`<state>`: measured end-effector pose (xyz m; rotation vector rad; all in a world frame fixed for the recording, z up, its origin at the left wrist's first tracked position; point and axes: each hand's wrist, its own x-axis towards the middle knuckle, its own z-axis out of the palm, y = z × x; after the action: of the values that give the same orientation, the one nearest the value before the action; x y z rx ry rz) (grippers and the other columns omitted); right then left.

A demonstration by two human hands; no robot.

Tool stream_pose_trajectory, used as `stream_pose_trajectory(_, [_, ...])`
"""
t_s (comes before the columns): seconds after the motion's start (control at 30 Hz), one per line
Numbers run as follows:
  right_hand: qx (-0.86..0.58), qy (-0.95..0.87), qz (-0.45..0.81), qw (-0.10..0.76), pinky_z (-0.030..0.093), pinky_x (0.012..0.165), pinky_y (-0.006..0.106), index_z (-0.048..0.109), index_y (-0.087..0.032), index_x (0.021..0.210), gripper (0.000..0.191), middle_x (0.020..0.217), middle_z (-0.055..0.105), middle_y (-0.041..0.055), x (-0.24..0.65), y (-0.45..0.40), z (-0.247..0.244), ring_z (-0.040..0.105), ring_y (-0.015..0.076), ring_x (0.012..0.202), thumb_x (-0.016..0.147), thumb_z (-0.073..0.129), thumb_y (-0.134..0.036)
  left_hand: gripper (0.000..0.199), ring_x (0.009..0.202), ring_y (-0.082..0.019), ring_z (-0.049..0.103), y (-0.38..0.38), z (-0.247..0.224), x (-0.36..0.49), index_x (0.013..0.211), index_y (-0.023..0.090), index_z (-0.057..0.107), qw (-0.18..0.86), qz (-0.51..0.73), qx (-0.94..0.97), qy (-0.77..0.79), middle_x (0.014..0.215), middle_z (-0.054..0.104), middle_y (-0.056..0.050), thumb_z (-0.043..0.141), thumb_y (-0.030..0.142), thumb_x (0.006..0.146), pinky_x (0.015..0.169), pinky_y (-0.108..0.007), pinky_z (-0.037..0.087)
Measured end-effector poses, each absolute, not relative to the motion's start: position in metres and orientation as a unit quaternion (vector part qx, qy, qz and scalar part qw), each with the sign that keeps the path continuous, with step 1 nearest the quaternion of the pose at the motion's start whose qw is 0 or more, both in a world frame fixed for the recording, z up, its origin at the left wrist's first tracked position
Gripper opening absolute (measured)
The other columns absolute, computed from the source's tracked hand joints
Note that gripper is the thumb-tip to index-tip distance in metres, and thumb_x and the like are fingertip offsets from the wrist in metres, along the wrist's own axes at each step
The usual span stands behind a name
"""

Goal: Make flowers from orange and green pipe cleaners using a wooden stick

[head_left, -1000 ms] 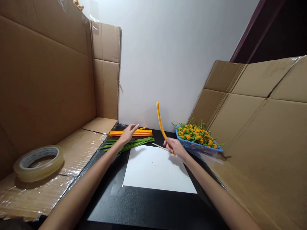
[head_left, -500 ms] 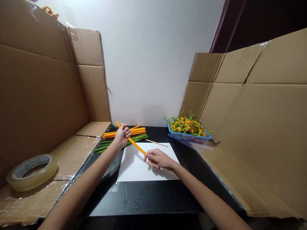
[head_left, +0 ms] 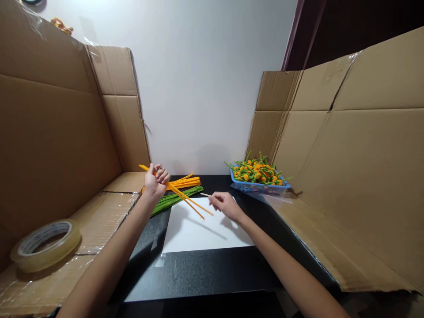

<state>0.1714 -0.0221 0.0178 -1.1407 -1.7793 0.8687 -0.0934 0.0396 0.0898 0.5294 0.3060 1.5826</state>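
My left hand [head_left: 157,180] is closed around a few orange pipe cleaners [head_left: 185,198]. Their lower ends slant down to the right and spread apart above a white sheet of paper [head_left: 188,234]. At the paper's far edge, my right hand [head_left: 225,205] has its fingers pinched together on a thin wooden stick [head_left: 204,194]. Only the stick's left end shows; the hand covers the rest. Behind the left hand lie a bundle of orange pipe cleaners [head_left: 190,181] and a bundle of green pipe cleaners [head_left: 179,197].
A blue basket [head_left: 261,187] at the back right is heaped with orange and green pipe-cleaner pieces [head_left: 258,171]. A roll of clear tape [head_left: 46,245] rests on cardboard at the left. Cardboard walls [head_left: 357,168] flank the black table [head_left: 198,276].
My right hand has let go of the orange pipe cleaners and moved up and right to the wooden stick. My left hand has shifted left with the pipe cleaners, whose free ends have parted.
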Motion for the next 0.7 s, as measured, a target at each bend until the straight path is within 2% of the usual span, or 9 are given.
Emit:
stream_pose_trajectory(0.1, [-0.433, -0.683, 0.236, 0.539, 0.044, 0.067, 0.027, 0.064, -0.017, 0.083, 0.036, 0.074, 0.063, 0.0037, 0.167, -0.022, 0.032, 0.056, 0.0153, 0.07, 0.092, 0.053, -0.05, 0.048, 0.033, -0.004, 0.022, 0.023, 0.095, -0.074, 0.069, 0.016, 0.048, 0.678, 0.666, 0.291, 0.113, 0.045, 0.023, 0.008, 0.031, 0.042, 0.106, 0.036, -0.018, 0.016])
stream_pose_trajectory(0.17, [-0.412, -0.68, 0.259, 0.549, 0.047, 0.074, 0.029, 0.064, -0.018, 0.089, 0.034, 0.083, 0.067, 0.0058, 0.161, -0.024, 0.045, 0.061, 0.0176, 0.08, 0.093, 0.053, -0.05, 0.048, 0.035, -0.004, 0.021, 0.011, 0.099, -0.061, 0.067, 0.017, 0.046, 0.686, 0.647, 0.316, 0.103, 0.047, 0.022, 0.008, 0.037, 0.047, 0.104, 0.037, -0.018, 0.018])
stream_pose_trajectory(0.23, [-0.385, -0.687, 0.345, 0.511, 0.049, 0.075, 0.03, 0.063, -0.018, 0.092, 0.037, 0.087, 0.068, 0.0063, 0.15, -0.028, 0.055, 0.064, 0.0188, 0.084, 0.09, 0.057, -0.054, 0.048, 0.036, -0.005, 0.021, 0.0, 0.102, -0.048, 0.067, 0.017, 0.046, 0.695, 0.63, 0.33, 0.102, 0.049, 0.022, 0.007, 0.04, 0.049, 0.103, 0.037, -0.018, 0.019])
stream_pose_trajectory(0.33, [-0.325, -0.687, 0.517, 0.395, 0.051, 0.067, 0.029, 0.062, -0.018, 0.096, 0.043, 0.083, 0.069, 0.005, 0.13, -0.035, 0.06, 0.066, 0.0167, 0.072, 0.083, 0.065, -0.058, 0.048, 0.037, -0.005, 0.02, -0.01, 0.1, -0.036, 0.069, 0.017, 0.048, 0.714, 0.606, 0.335, 0.108, 0.05, 0.023, 0.007, 0.04, 0.051, 0.102, 0.037, -0.017, 0.019])
stream_pose_trajectory(0.4, [-0.306, -0.677, 0.57, 0.351, 0.047, 0.056, 0.024, 0.063, -0.016, 0.092, 0.043, 0.069, 0.065, 0.0013, 0.12, -0.038, 0.056, 0.059, 0.0116, 0.056, 0.081, 0.068, -0.058, 0.047, 0.038, -0.005, 0.02, -0.01, 0.096, -0.034, 0.07, 0.017, 0.05, 0.725, 0.592, 0.331, 0.118, 0.051, 0.024, 0.007, 0.04, 0.051, 0.101, 0.037, -0.017, 0.019])
stream_pose_trajectory(0.47, [-0.302, -0.666, 0.591, 0.341, 0.036, 0.046, 0.02, 0.064, -0.014, 0.087, 0.042, 0.054, 0.057, -0.0036, 0.114, -0.039, 0.048, 0.046, 0.0064, 0.042, 0.083, 0.066, -0.056, 0.047, 0.037, -0.005, 0.02, -0.004, 0.09, -0.036, 0.071, 0.017, 0.05, 0.737, 0.58, 0.32, 0.133, 0.051, 0.023, 0.008, 0.04, 0.05, 0.102, 0.037, -0.017, 0.019])
stream_pose_trajectory(0.53, [-0.299, -0.651, 0.611, 0.337, 0.025, 0.041, 0.019, 0.064, -0.014, 0.085, 0.041, 0.047, 0.05, -0.0064, 0.114, -0.037, 0.039, 0.035, 0.0042, 0.037, 0.086, 0.062, -0.055, 0.046, 0.037, -0.005, 0.02, 0.007, 0.084, -0.043, 0.069, 0.017, 0.047, 0.746, 0.572, 0.307, 0.152, 0.05, 0.023, 0.008, 0.039, 0.048, 0.102, 0.037, -0.017, 0.02])
stream_pose_trajectory(0.63, [-0.291, -0.63, 0.636, 0.337, 0.023, 0.041, 0.019, 0.062, -0.014, 0.084, 0.04, 0.045, 0.051, -0.0063, 0.117, -0.032, 0.03, 0.035, 0.0041, 0.035, 0.086, 0.062, -0.054, 0.047, 0.036, -0.005, 0.02, 0.026, 0.076, -0.058, 0.067, 0.017, 0.045, 0.735, 0.587, 0.293, 0.171, 0.048, 0.022, 0.008, 0.035, 0.045, 0.104, 0.037, -0.017, 0.019])
stream_pose_trajectory(0.7, [-0.294, -0.619, 0.637, 0.353, 0.025, 0.041, 0.019, 0.062, -0.015, 0.084, 0.04, 0.047, 0.055, -0.0049, 0.119, -0.028, 0.026, 0.038, 0.0046, 0.036, 0.085, 0.064, -0.054, 0.046, 0.036, -0.005, 0.022, 0.037, 0.071, -0.067, 0.067, 0.018, 0.044, 0.711, 0.613, 0.291, 0.182, 0.048, 0.023, 0.008, 0.039, 0.046, 0.102, 0.037, -0.018, 0.021])
